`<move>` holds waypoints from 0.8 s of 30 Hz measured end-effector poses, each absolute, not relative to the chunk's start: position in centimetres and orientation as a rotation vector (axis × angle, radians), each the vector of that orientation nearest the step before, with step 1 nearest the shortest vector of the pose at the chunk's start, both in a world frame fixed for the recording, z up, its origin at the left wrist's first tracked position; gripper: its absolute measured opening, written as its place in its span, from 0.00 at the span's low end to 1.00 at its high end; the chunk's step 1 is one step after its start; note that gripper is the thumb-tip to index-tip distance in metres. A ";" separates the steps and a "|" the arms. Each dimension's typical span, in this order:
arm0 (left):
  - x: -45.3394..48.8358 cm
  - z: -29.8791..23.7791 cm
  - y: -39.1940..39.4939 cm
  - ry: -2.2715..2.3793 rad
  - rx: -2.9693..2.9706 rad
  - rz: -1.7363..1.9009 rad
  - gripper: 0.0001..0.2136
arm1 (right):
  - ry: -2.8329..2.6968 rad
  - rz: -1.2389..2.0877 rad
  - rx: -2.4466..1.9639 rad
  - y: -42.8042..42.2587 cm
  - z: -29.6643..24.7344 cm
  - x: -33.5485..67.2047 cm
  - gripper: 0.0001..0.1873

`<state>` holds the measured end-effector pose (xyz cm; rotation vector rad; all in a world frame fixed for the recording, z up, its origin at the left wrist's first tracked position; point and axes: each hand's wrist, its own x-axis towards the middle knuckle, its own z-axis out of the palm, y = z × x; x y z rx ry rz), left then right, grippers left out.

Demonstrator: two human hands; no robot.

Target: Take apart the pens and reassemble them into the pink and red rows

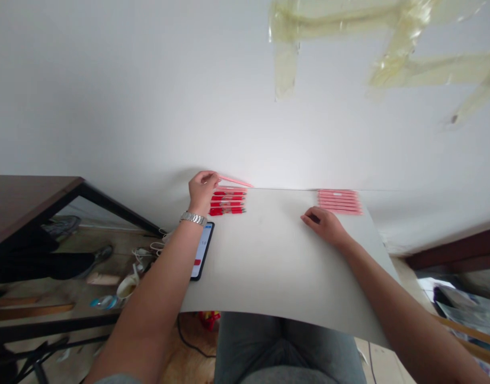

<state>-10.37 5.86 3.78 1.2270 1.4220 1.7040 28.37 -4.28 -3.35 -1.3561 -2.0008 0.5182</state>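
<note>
My left hand (pixel 203 188), with a metal watch (pixel 193 217) on its wrist, pinches one end of a pink pen (pixel 235 181) at the table's far left. The pen slants down to the right above a row of red pens (pixel 227 204) lying side by side. Another pink pen lies at the far end of that row. My right hand (pixel 322 224) rests near the table with its fingers curled, and nothing shows in them. Just beyond it lies a neat row of several pink pens (pixel 339 201) at the far right.
A smartphone (pixel 203 252) with a lit screen lies at the table's left edge, partly under my left forearm. The white table (pixel 268 266) meets a wall with yellowed tape (pixel 344 24). To the left stand a dark table (pixel 32 202) and a cup (pixel 127 286) on the floor.
</note>
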 end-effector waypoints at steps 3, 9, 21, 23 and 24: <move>-8.5 4.5 4.6 1.327 1.275 1.659 0.13 | -1.979 0.534 -1.357 -4.2 -3.4 28.4 0.17; -3.7 3.4 2.2 1.177 1.193 1.520 0.15 | -1.859 0.579 -1.324 -4.2 -3.3 28.7 0.22; 3.2 -0.5 0.2 0.968 1.145 1.474 0.16 | -1.535 0.804 -1.230 -4.7 -3.1 27.7 0.21; 3.5 -1.3 0.2 0.948 1.159 1.483 0.16 | -1.504 0.801 -1.235 -4.6 -3.2 27.8 0.20; 3.5 -1.8 0.2 0.948 1.164 1.486 0.16 | -1.493 0.803 -1.237 -4.6 -3.2 27.9 0.20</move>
